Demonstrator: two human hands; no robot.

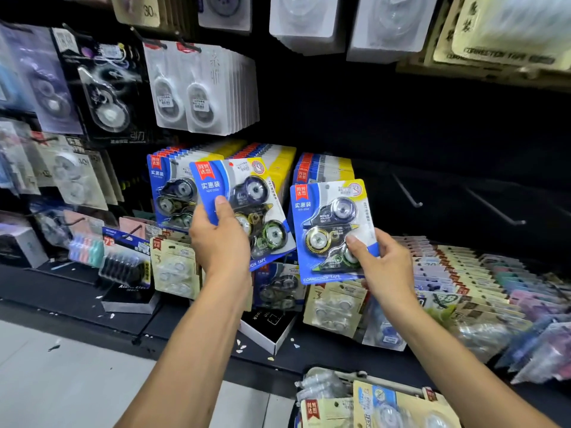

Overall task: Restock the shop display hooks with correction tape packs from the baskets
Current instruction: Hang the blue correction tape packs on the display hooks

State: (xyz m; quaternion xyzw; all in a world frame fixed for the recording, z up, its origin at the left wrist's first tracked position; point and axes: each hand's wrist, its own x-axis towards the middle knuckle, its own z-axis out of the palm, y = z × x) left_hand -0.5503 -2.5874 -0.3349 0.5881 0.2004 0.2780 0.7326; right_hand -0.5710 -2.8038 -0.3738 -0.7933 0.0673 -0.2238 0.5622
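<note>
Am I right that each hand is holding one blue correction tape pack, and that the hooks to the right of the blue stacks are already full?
Not quite: the head view shows those hooks bare. Left hand and right hand each hold a blue pack.

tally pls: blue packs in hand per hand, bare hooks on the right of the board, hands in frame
Blue correction tape pack in left hand: 1
Blue correction tape pack in right hand: 1
Bare hooks: 2, near hook and far hook
Hands: 2
Total: 6
</note>
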